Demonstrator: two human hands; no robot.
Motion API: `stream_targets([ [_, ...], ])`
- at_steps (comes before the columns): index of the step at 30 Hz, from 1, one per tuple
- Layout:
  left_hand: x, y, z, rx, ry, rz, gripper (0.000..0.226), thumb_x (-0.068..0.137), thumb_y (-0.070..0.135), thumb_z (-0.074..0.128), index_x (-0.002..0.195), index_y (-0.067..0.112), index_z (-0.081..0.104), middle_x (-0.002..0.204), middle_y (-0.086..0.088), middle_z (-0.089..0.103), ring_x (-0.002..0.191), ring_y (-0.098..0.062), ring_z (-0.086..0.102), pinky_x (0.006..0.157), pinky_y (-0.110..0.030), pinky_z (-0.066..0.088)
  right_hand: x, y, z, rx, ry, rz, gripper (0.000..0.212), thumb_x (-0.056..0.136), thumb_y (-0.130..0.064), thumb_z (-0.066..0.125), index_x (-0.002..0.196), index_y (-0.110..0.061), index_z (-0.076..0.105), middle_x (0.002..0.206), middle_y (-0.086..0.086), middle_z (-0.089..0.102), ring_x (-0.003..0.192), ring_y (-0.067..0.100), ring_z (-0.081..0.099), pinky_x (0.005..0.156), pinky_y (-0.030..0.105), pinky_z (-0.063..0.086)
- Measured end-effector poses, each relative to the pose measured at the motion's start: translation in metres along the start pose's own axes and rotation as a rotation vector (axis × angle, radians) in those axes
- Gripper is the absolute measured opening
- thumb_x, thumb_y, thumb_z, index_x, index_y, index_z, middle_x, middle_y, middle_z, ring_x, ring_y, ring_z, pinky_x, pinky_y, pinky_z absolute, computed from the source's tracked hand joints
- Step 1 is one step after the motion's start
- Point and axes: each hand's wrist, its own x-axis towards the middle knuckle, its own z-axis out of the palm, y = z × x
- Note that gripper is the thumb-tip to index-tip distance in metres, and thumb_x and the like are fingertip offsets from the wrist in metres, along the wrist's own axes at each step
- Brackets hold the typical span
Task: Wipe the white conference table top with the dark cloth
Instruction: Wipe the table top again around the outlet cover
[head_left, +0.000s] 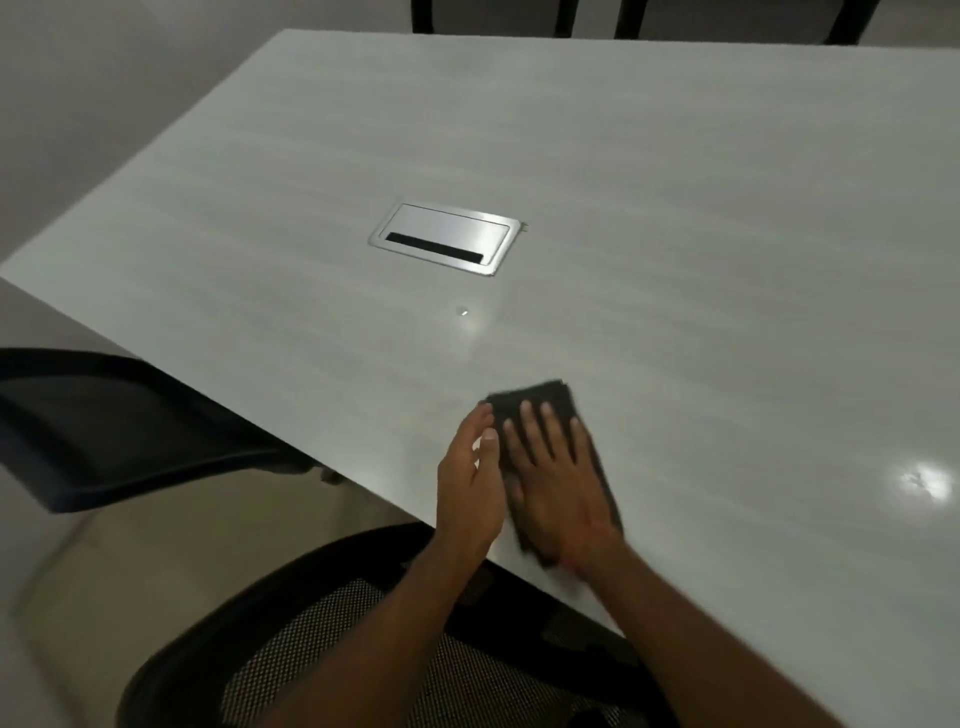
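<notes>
From the head camera, the white rectangular conference table top (649, 234) spreads wide and bare beyond the hands, its near edge running diagonally past two black mesh chairs (363, 639). The folded dark cloth (550, 402) lies near that edge, under the right hand (558, 478), which is flat with fingers spread. The left hand (470, 483) stands on edge just beside it, fingers together, gripping nothing.

My right hand (558, 483) lies flat over the dark cloth (550, 402), hiding most of it; only its far end and right edge show. The table (675, 234) runs off the right edge. Chairs (566, 15) beyond the far side are cut at the top, and my hands look slightly blurred
</notes>
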Motion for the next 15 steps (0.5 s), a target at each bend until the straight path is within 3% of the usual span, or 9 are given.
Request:
stream_targets([
  [2,0.013,-0.003,-0.011,0.020,0.002,-0.009,0.034,0.106,0.020,0.042,0.137,0.023,0.054,0.136,0.005,0.060,0.124,0.002,0.053,0.101,-0.011,0.041,-0.033,-0.003,0.002,0.019,-0.033,-0.081,0.062,0.100,-0.043,0.026,0.157,-0.018,0.020,0.165,0.008,0.011,0.153,0.027,0.002,0.120,0.054,0.013],
  [4,0.027,-0.008,-0.021,0.018,-0.011,-0.024,0.034,0.106,0.021,0.042,0.138,0.023,0.054,0.136,0.006,0.059,0.125,-0.001,0.053,0.108,-0.021,0.042,-0.053,0.019,-0.001,-0.002,-0.018,-0.051,0.063,0.098,-0.042,0.035,0.156,-0.021,0.024,0.165,0.006,0.013,0.153,0.026,0.009,0.119,0.053,0.018],
  [7,0.051,-0.011,-0.033,-0.010,-0.027,-0.055,0.033,0.106,0.021,0.044,0.137,0.026,0.054,0.135,0.009,0.058,0.125,-0.001,0.052,0.113,-0.030,0.040,-0.047,0.065,-0.013,-0.024,0.013,0.199,0.065,0.092,-0.043,0.035,0.153,-0.020,0.034,0.161,0.011,0.024,0.148,0.033,0.026,0.116,0.054,0.024],
  [11,0.083,-0.019,-0.058,-0.006,-0.076,-0.005,0.035,0.106,0.021,0.043,0.138,0.024,0.054,0.136,0.010,0.058,0.128,-0.002,0.051,0.112,-0.030,0.041,0.037,0.077,-0.023,-0.040,0.043,0.541,0.067,0.096,-0.047,0.023,0.155,-0.016,0.028,0.163,0.016,0.018,0.150,0.037,0.016,0.119,0.058,0.013],
  [15,0.133,-0.023,-0.101,-0.013,-0.102,0.074,0.034,0.106,0.022,0.043,0.138,0.023,0.055,0.137,0.006,0.059,0.127,-0.004,0.053,0.109,-0.027,0.043,0.172,0.003,-0.021,-0.006,0.078,0.581,0.065,0.100,-0.042,0.034,0.157,-0.018,0.018,0.165,0.013,0.006,0.152,0.034,0.004,0.120,0.056,0.004],
])
